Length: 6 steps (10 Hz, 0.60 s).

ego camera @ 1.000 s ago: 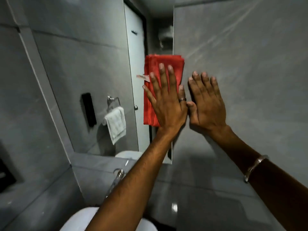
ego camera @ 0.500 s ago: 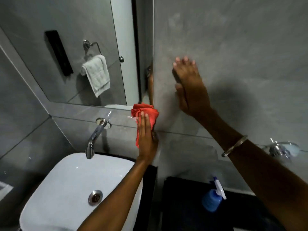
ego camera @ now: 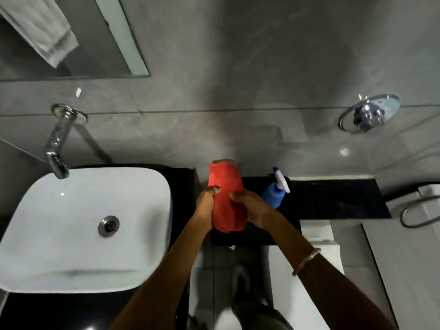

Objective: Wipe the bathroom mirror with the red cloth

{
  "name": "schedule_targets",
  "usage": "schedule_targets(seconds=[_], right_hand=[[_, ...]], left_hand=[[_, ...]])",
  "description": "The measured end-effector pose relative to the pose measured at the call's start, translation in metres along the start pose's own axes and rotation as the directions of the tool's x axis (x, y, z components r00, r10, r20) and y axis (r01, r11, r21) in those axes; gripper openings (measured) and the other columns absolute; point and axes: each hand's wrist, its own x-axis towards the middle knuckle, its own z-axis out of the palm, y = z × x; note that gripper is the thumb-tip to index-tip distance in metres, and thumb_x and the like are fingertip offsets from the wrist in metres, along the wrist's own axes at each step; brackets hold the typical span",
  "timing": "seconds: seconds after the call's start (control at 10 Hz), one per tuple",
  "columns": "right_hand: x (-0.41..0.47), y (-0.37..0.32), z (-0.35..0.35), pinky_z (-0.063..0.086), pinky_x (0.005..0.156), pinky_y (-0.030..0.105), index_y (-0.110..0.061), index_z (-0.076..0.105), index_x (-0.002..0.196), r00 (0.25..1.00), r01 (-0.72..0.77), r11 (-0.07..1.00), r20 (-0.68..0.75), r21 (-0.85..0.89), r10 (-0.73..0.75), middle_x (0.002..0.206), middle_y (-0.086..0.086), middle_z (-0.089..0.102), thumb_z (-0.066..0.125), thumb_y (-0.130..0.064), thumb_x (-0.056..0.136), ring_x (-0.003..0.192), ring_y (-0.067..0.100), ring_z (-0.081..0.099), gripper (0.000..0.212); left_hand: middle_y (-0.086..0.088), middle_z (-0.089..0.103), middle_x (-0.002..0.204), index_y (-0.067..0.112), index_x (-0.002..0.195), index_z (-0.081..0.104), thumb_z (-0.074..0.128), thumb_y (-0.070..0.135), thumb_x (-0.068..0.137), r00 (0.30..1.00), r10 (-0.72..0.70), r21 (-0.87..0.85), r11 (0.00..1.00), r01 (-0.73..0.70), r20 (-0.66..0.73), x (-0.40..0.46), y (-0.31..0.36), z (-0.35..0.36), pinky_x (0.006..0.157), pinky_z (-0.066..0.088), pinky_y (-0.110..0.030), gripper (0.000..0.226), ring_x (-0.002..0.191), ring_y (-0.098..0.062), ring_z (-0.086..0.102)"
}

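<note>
The red cloth [ego camera: 226, 196] is bunched between both hands, low over the black counter [ego camera: 333, 198] to the right of the basin. My left hand [ego camera: 206, 208] grips its left side and my right hand [ego camera: 250, 206] grips its right side. The mirror [ego camera: 100, 44] shows only as its lower right corner at the top left, well above the hands, with a white towel reflected in it.
A white basin [ego camera: 59, 234] with a chrome tap [ego camera: 56, 148] lies at the left. A blue spray bottle [ego camera: 276, 190] stands just right of the cloth. A chrome wall fitting [ego camera: 367, 113] is at the upper right. A white toilet tank [ego camera: 316, 258] lies below the counter.
The cloth came down off the mirror's right edge to counter height. My right hand left the wall and now holds the cloth too. The view tilted downward.
</note>
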Motion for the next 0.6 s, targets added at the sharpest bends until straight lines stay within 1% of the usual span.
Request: schedule_targets(seconds=[0.1,0.2,0.3,0.4,0.5,0.6], right_hand=[[0.020,0.041,-0.024,0.049,0.109,0.057,-0.015,0.057,0.137,0.989,-0.007,0.993,-0.148,-0.121,-0.011,0.136,0.018,0.066,0.063,-0.005,0.096,0.123,0.037,0.063,0.042],[0.034,0.063,-0.040,0.056,0.084,0.035,-0.013,0.054,0.133,0.976,0.054,0.985,-0.198,-0.166,-0.087,0.120,0.013,0.067,0.061,0.004,0.095,0.107,0.027,0.064,0.042],[0.057,0.067,-0.048,0.055,0.088,0.032,-0.010,0.048,0.145,0.959,0.094,0.959,-0.235,-0.268,-0.159,0.121,0.008,0.065,0.062,0.001,0.095,0.107,0.025,0.065,0.052],[0.069,0.062,-0.050,0.050,0.109,0.050,-0.014,0.031,0.157,0.963,-0.013,0.876,-0.242,-0.481,-0.119,0.143,0.015,0.058,0.058,-0.019,0.101,0.128,0.036,0.059,0.063],[0.067,0.056,-0.045,0.034,0.124,0.048,-0.012,0.014,0.164,0.967,-0.024,0.703,-0.193,-0.711,-0.163,0.165,0.017,0.036,0.047,-0.030,0.107,0.151,0.036,0.037,0.069],[0.049,0.042,-0.025,0.017,0.131,0.047,-0.013,0.012,0.165,0.862,0.216,0.465,-0.057,-0.858,-0.504,0.173,0.012,0.017,0.047,-0.032,0.105,0.162,0.030,0.008,0.072]], left_hand=[[-0.012,0.072,0.095,0.020,0.101,0.070,0.055,-0.001,0.087,0.992,-0.082,0.152,0.986,0.067,0.097,0.031,-0.042,0.003,0.082,0.057,-0.042,0.029,0.081,-0.027,0.066],[-0.012,0.071,0.111,0.019,0.136,0.060,0.054,-0.012,0.083,0.983,-0.072,0.265,0.964,0.024,0.170,0.051,-0.061,0.001,0.093,0.056,-0.047,0.062,0.099,-0.030,0.067],[-0.009,0.069,0.120,0.031,0.151,0.045,0.052,-0.015,0.084,0.982,-0.038,0.293,0.956,-0.017,0.182,0.074,-0.061,0.007,0.091,0.057,-0.043,0.082,0.105,-0.028,0.066],[-0.011,0.066,0.122,0.024,0.157,0.036,0.055,-0.006,0.093,0.996,-0.016,0.475,0.880,-0.027,0.086,0.079,-0.059,0.007,0.091,0.055,-0.038,0.073,0.109,-0.028,0.065],[-0.016,0.048,0.156,0.013,0.159,0.033,0.062,0.015,0.099,0.984,0.163,0.700,0.694,-0.169,0.076,0.064,-0.060,-0.001,0.118,0.041,-0.041,0.067,0.145,-0.033,0.047],[-0.011,0.025,0.170,0.014,0.163,0.024,0.054,0.034,0.104,0.826,0.518,0.781,0.412,-0.469,0.223,0.030,-0.049,-0.017,0.128,0.025,-0.048,0.069,0.160,-0.029,0.015]])
